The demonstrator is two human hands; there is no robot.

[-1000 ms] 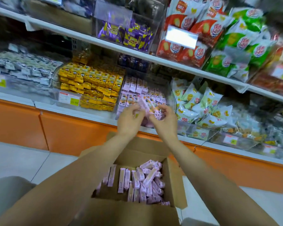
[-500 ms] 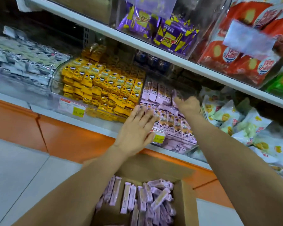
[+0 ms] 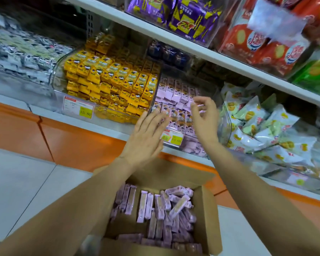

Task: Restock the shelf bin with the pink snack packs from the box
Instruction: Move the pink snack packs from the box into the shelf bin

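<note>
Reaching over the open box (image 3: 209, 209) half full of pink snack packs (image 3: 163, 206), the person spreads the left hand (image 3: 146, 137) flat and empty at the front edge of the shelf bin (image 3: 188, 145), while the right hand (image 3: 204, 119) hovers over the rows of packs (image 3: 175, 95) standing inside, fingers loosely curled, gripping nothing.

The lower shelf (image 3: 111, 125) is found to carry clear bins (image 3: 58, 74) set side by side; silver packs (image 3: 22, 56) are held at the left, yellow packs (image 3: 118, 80) next, pink snack packs (image 3: 175, 93) in the shelf bin (image 3: 187, 144) beside them, white-and-green bags (image 3: 257, 122) at the right; purple packs (image 3: 183, 17) and red bags (image 3: 257, 43) are borne by the upper shelf (image 3: 192, 50).
</note>
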